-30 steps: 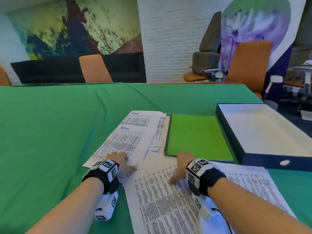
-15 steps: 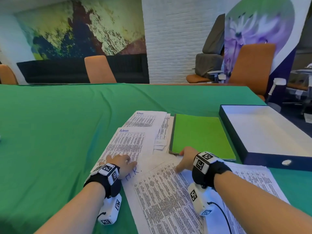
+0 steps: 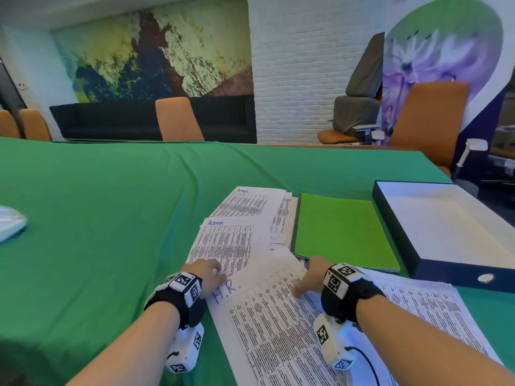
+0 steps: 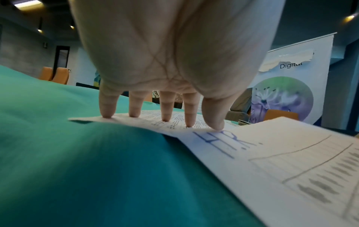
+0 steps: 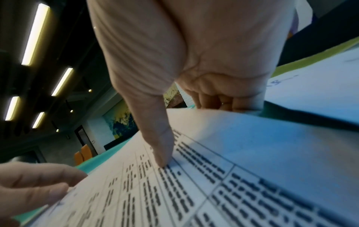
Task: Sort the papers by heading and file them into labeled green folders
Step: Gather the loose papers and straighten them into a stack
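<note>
Hands both on paper, sorting step in progress, nothing filed that I can see. Left hand [image 3: 207, 275] sits at about 7 o'clock from the folder, fingers straight and spread, tips pressing flat on the lower edge of the "Admin" sheet [image 3: 225, 240]; thumb lands just beside the handwritten "H.R." heading, no grasp, just a pin. Right hand [image 3: 312, 274] has the top edge of the H.R. sheet [image 3: 267, 324]: thumb on the printed face, other fingers curled behind the edge, so a pinch, with that edge lifted off the pile. H.R. sheet lies at 6 o'clock of the view, overlapping the Admin sheet's near corner and covering more printed sheets at 4 o'clock. A second Admin-headed sheet [image 3: 248, 201] lies at 12 o'clock from the first. Green folder [image 3: 342, 232] is shut, flat on the green-covered desk [image 3: 83, 218], touching the papers' right side, at 1 o'clock from the right hand; no label readable from here. Open box file [image 3: 446, 227] at 3 o'clock of the folder, a white object [image 3: 11, 224] far out at 9 o'clock. My read: H.R. sheet is being separated from the Admin pile. Next move needs a clean peel of one sheet only, left hand holding Admin down, then folder opened and its label checked before anything goes in.
</note>
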The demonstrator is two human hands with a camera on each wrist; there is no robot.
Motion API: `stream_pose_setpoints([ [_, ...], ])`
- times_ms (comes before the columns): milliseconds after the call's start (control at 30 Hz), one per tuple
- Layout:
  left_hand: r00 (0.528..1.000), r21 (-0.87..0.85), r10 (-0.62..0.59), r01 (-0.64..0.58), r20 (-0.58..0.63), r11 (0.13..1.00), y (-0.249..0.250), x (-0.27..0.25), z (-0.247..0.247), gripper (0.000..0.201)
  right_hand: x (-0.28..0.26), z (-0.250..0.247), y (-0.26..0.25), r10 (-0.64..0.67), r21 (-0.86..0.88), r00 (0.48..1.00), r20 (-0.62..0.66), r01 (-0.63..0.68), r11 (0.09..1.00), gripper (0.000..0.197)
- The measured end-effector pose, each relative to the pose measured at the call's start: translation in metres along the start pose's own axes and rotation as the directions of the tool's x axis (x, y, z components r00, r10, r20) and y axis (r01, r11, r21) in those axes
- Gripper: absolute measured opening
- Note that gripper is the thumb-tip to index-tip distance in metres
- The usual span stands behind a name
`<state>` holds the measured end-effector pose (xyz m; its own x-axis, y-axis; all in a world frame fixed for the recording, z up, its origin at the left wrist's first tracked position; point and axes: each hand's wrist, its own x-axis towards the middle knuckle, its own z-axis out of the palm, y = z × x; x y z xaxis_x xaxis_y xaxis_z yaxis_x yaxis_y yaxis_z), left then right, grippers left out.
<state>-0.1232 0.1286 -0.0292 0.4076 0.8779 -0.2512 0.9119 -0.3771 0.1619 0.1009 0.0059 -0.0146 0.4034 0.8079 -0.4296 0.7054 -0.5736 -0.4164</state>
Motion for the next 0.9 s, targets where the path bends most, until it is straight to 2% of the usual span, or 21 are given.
stream_pose_setpoints([
  [167, 0.996, -0.036, -0.076, 0.075, -0.04, 0.997, 0.0, -0.003, -0.001, 0.045, 0.005, 0.005, -0.005, -0.062, 0.034, 0.998, -0.009, 0.063, 0.997, 0.049],
  [267, 0.995, -0.039, -0.091, 0.089, -0.051, 0.995, -0.001, -0.004, 0.0, 0.04, 0.003, 0.005, -0.013, -0.051, -0.034, 0.999, -0.011, 0.05, 0.998, 0.052],
  [367, 0.993, -0.123, -0.089, 0.079, -0.078, 0.989, -0.003, -0.005, 0.002, 0.037, 0.006, 0.01, -0.02, -0.051, -0.145, 0.999, -0.019, 0.048, 0.988, 0.034],
  [433, 0.986, -0.203, -0.118, 0.092, -0.117, 0.975, -0.007, -0.003, 0.004, 0.04, 0.007, 0.014, -0.021, -0.04, -0.166, 0.998, -0.045, 0.032, 0.986, 0.032],
  [500, 0.978, -0.298, -0.166, 0.121, -0.129, 0.947, -0.012, -0.002, 0.004, 0.05, 0.009, 0.014, -0.018, -0.06, -0.151, 0.998, -0.031, 0.055, 0.987, 0.027],
  [567, 0.97, -0.392, -0.216, 0.156, -0.114, 0.907, -0.014, 0.0, 0.004, 0.066, 0.01, 0.012, -0.015, -0.054, -0.111, 0.998, -0.022, 0.052, 0.993, 0.04],
  [633, 0.965, -0.461, -0.244, 0.174, -0.097, 0.87, -0.016, 0.0, 0.005, 0.074, 0.011, 0.011, -0.012, -0.058, -0.057, 0.998, -0.02, 0.057, 0.997, 0.042],
  [733, 0.961, -0.513, -0.268, 0.199, -0.064, 0.835, -0.018, 0.001, 0.007, 0.077, 0.012, 0.016, -0.01, -0.069, 0.015, 0.997, -0.034, 0.07, 0.997, 0.037],
  [833, 0.962, -0.47, -0.27, 0.216, -0.05, 0.856, -0.02, -0.001, 0.007, 0.084, 0.011, 0.019, -0.012, -0.078, 0.059, 0.995, -0.058, 0.081, 0.995, 0.035],
  [900, 0.963, -0.457, -0.265, 0.219, -0.039, 0.862, -0.024, -0.004, 0.006, 0.077, 0.01, 0.021, -0.015, -0.083, 0.092, 0.994, -0.071, 0.089, 0.992, 0.035],
])
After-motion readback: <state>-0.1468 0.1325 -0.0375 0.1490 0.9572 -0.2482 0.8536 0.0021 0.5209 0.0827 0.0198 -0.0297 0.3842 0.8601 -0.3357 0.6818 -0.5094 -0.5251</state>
